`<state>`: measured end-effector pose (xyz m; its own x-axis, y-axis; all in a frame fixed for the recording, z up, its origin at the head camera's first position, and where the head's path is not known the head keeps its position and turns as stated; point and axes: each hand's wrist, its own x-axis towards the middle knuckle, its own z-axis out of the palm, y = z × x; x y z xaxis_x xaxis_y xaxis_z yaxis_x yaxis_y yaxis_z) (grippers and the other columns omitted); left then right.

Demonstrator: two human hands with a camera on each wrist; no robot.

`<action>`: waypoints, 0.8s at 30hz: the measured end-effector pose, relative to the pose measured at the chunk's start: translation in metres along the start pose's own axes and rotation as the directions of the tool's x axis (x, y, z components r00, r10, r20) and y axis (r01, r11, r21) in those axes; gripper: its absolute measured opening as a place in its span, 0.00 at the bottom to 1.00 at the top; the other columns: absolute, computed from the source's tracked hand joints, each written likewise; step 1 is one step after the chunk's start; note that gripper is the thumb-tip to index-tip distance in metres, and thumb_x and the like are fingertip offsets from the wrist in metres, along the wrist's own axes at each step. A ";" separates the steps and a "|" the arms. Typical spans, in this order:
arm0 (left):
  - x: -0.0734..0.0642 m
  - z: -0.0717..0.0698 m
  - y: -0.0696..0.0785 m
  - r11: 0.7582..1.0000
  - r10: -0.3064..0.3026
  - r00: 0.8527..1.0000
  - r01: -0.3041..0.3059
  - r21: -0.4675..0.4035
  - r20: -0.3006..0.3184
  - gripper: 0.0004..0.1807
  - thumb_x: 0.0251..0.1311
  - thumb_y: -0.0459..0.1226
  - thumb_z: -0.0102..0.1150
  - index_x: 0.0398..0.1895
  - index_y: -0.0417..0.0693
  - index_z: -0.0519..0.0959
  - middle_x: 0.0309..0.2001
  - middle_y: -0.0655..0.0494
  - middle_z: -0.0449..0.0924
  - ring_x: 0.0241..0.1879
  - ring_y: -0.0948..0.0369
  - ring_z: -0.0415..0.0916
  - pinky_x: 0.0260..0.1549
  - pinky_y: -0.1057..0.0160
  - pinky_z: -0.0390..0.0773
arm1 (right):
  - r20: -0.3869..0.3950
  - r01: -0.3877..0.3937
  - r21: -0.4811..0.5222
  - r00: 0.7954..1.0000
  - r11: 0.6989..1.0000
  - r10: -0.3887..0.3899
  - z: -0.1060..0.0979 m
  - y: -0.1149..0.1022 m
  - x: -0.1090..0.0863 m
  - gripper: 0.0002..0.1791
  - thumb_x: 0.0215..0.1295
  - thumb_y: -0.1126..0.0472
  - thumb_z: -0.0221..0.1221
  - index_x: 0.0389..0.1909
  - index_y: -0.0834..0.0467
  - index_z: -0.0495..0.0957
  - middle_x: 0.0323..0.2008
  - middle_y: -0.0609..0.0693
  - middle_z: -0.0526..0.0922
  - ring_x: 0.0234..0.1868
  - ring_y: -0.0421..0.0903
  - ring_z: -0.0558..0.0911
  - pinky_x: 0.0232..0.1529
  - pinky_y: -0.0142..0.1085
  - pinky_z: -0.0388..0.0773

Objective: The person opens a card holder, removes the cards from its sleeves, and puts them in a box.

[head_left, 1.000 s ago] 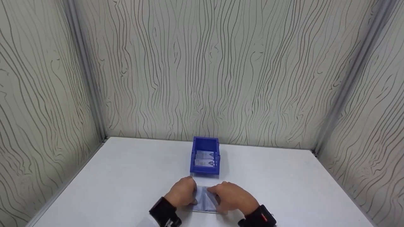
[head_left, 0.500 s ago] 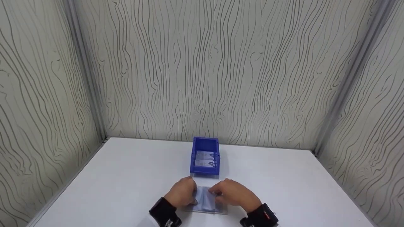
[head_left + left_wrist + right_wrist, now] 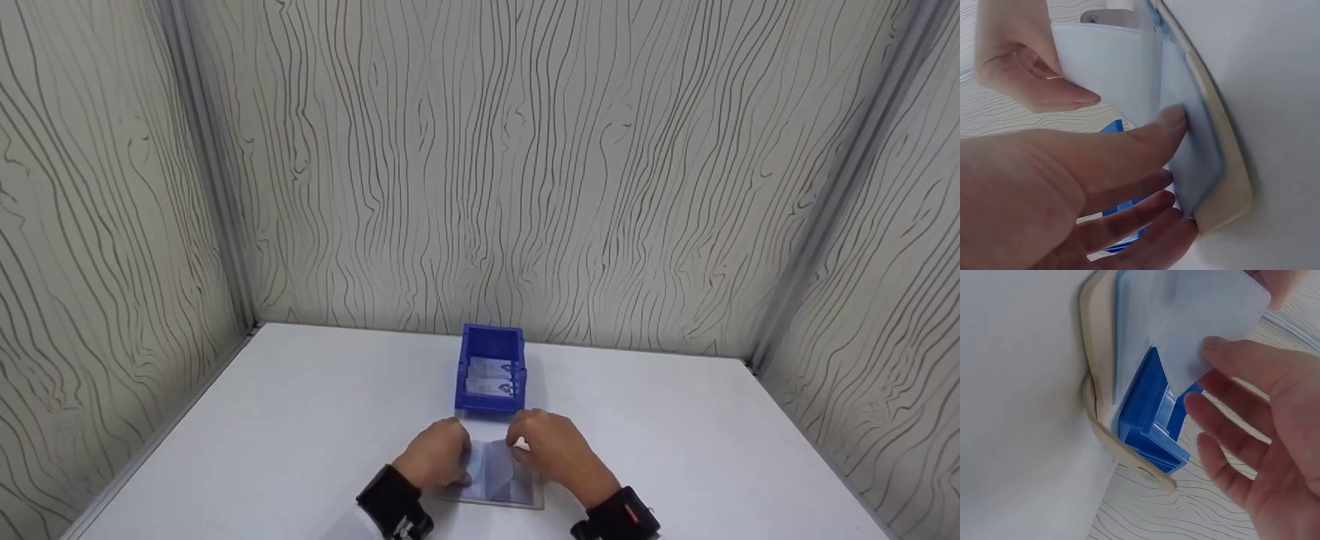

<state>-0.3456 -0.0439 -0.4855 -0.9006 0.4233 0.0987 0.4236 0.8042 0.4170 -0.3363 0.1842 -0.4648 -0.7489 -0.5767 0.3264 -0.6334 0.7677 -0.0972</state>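
A card holder with a beige cover (image 3: 1229, 169) lies spread on the white table, its clear bluish plastic sleeves (image 3: 517, 484) facing up. My left hand (image 3: 435, 454) grips its left side; in the left wrist view the thumb presses the sleeves and the fingers reach the cover's edge. With thumb and fingers, my right hand (image 3: 555, 454) pinches one raised sleeve page (image 3: 1213, 315), which stands up from the others in both wrist views. A beige strap with a snap (image 3: 1137, 461) sticks out from the cover in the right wrist view.
Just beyond the hands stands a blue plastic bin (image 3: 490, 403) with printed cards (image 3: 490, 386) in it. Patterned wall panels (image 3: 480, 165) enclose the white table (image 3: 322, 420) at the back and both sides.
My right hand has shifted slightly away from me, and a sleeve page has risen with its fingers. The left hand keeps its place on the holder. The view has shifted slightly.
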 end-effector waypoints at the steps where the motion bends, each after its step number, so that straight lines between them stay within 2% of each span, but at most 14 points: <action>1: 0.000 -0.001 0.000 1.000 -0.004 1.000 0.004 -0.011 -0.002 0.19 0.41 0.34 0.89 0.35 0.38 0.87 0.32 0.56 0.77 0.33 0.60 0.71 0.37 0.58 0.80 | 0.012 -0.037 0.013 0.999 0.999 0.037 0.001 0.000 0.000 0.07 0.60 0.64 0.76 0.38 0.55 0.91 0.36 0.47 0.90 0.37 0.42 0.87 0.37 0.37 0.85; 4: 0.005 0.007 -0.010 1.000 0.024 0.999 -0.024 -0.019 -0.024 0.20 0.38 0.35 0.89 0.33 0.39 0.87 0.30 0.58 0.77 0.32 0.62 0.71 0.37 0.53 0.81 | 0.057 -0.165 0.079 0.985 0.983 0.161 0.002 0.000 -0.001 0.13 0.59 0.64 0.75 0.44 0.60 0.87 0.37 0.50 0.89 0.37 0.45 0.85 0.37 0.39 0.84; 7: 0.013 0.015 -0.024 0.999 0.040 0.998 -0.041 -0.029 -0.046 0.21 0.38 0.35 0.89 0.36 0.38 0.88 0.31 0.57 0.80 0.33 0.62 0.73 0.38 0.49 0.83 | 0.087 -0.284 0.177 0.958 0.943 0.272 0.001 0.000 0.000 0.17 0.61 0.63 0.75 0.47 0.64 0.84 0.36 0.53 0.90 0.38 0.48 0.84 0.39 0.43 0.84; 11: 0.019 0.017 -0.036 0.998 -0.015 1.000 0.014 -0.069 -0.026 0.23 0.41 0.35 0.88 0.42 0.36 0.89 0.36 0.52 0.84 0.37 0.57 0.77 0.42 0.51 0.85 | 0.080 -0.389 0.287 0.920 0.875 0.383 -0.001 0.000 0.000 0.17 0.60 0.62 0.77 0.44 0.67 0.85 0.33 0.55 0.92 0.37 0.49 0.87 0.36 0.42 0.85; 13: 0.025 0.022 -0.045 0.994 -0.055 0.998 0.055 -0.097 0.002 0.24 0.40 0.38 0.89 0.42 0.38 0.89 0.36 0.54 0.84 0.38 0.59 0.77 0.44 0.54 0.85 | 0.087 -0.426 0.351 0.901 0.834 0.424 -0.001 -0.001 -0.001 0.16 0.60 0.63 0.76 0.43 0.68 0.85 0.32 0.56 0.92 0.33 0.48 0.89 0.33 0.40 0.86; 16: 0.033 0.033 -0.058 0.994 -0.062 0.998 0.064 -0.092 0.023 0.22 0.40 0.39 0.88 0.39 0.41 0.89 0.34 0.57 0.81 0.36 0.60 0.75 0.40 0.57 0.82 | 0.118 -0.451 0.442 0.886 0.776 0.448 0.001 -0.001 -0.003 0.12 0.59 0.67 0.74 0.40 0.70 0.85 0.31 0.58 0.92 0.29 0.46 0.90 0.30 0.38 0.87; 19: 0.029 0.027 -0.054 0.994 -0.044 0.998 0.049 -0.095 0.045 0.21 0.39 0.37 0.88 0.37 0.40 0.88 0.33 0.56 0.81 0.35 0.59 0.75 0.39 0.55 0.82 | 0.152 -0.440 0.499 0.893 0.747 0.424 0.006 0.001 -0.003 0.09 0.58 0.70 0.70 0.39 0.69 0.86 0.32 0.58 0.92 0.32 0.46 0.90 0.32 0.38 0.88; 22: 0.013 0.003 -0.032 0.991 -0.054 0.996 0.063 -0.118 0.077 0.24 0.38 0.32 0.88 0.41 0.34 0.88 0.36 0.50 0.83 0.38 0.55 0.77 0.44 0.49 0.85 | 0.176 -0.416 0.530 0.907 0.739 0.383 0.012 0.004 -0.003 0.09 0.56 0.72 0.68 0.39 0.69 0.87 0.34 0.59 0.92 0.37 0.48 0.90 0.37 0.40 0.90; 24: 0.005 -0.011 -0.022 0.987 -0.067 0.991 0.082 -0.136 0.112 0.25 0.39 0.31 0.87 0.44 0.33 0.89 0.40 0.48 0.86 0.41 0.55 0.80 0.48 0.47 0.87 | 0.203 -0.419 0.545 0.906 0.727 0.370 0.014 0.005 -0.004 0.09 0.57 0.72 0.68 0.39 0.69 0.87 0.35 0.60 0.92 0.38 0.49 0.90 0.39 0.42 0.91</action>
<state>-0.3603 -0.0639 -0.4844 -0.9104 0.4126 -0.0311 0.3313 0.7719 0.5426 -0.3392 0.1859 -0.4795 -0.9529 -0.2954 0.0688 -0.2525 0.6470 -0.7195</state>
